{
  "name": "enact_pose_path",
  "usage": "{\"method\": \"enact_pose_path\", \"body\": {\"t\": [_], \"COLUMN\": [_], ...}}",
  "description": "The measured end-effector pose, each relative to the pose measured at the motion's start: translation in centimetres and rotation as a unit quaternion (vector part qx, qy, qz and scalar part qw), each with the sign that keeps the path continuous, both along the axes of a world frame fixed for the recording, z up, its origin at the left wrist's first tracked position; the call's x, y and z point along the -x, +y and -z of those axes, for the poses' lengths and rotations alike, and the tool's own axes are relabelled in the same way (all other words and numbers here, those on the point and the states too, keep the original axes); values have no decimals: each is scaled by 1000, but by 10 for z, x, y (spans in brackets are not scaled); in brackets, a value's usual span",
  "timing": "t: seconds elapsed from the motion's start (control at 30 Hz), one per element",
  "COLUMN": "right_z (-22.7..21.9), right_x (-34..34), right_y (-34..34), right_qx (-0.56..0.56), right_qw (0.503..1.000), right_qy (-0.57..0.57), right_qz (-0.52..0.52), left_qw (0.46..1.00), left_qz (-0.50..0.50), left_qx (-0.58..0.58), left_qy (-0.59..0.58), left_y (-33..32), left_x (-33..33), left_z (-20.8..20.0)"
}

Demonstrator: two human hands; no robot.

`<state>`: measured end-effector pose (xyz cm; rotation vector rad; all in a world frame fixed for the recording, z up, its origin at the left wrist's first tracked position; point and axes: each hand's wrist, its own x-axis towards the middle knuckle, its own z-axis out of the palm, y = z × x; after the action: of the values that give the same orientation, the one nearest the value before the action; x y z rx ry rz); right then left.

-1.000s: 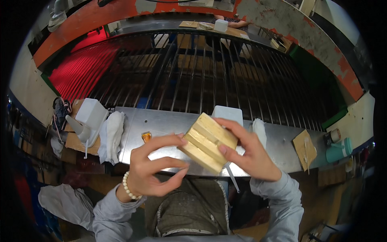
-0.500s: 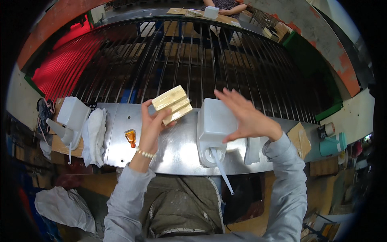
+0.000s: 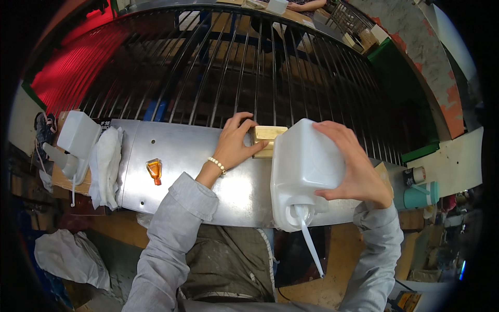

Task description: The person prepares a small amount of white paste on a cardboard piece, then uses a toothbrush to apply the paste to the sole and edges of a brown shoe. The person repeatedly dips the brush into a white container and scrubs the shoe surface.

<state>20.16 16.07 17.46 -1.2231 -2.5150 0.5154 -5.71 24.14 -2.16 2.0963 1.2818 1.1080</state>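
Observation:
My right hand (image 3: 358,169) is wrapped round the upper right side of a white plastic jug (image 3: 304,164). A thin white stick (image 3: 310,244) pokes out of the jug's open mouth, toward me. My left hand (image 3: 235,146), wearing a beaded bracelet, has its thumb and fingers on a pale yellow ridged block (image 3: 270,134). This block is at the far edge of the metal table (image 3: 171,140), against the jug's left side and partly hidden by it. To the left on the table lies a small amber bottle-shaped piece (image 3: 154,169) with a red end.
A crumpled white cloth (image 3: 106,171) and another white jug (image 3: 78,135) are at the left. Beyond the table runs a grating of dark metal bars (image 3: 228,67). A teal cup (image 3: 420,195) stands at the right. Across the grating, a person's arm (image 3: 307,5) shows.
My right hand has closed on the jug, which now appears larger and farther right. My left hand has brought the block right and down beside it. The view has shifted slightly.

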Motion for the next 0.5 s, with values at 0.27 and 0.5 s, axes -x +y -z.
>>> {"method": "enact_pose_path", "body": {"t": [0.27, 0.5], "right_z": [38, 54], "right_x": [21, 36], "right_y": [3, 18], "right_qx": [1, -37], "right_qw": [1000, 999], "right_qy": [-7, -15], "right_qz": [-19, -28], "left_qw": [987, 977], "left_qz": [61, 29], "left_qx": [96, 108], "left_qy": [-110, -179], "left_y": [4, 9], "left_x": [16, 12], "left_z": [0, 3]}}
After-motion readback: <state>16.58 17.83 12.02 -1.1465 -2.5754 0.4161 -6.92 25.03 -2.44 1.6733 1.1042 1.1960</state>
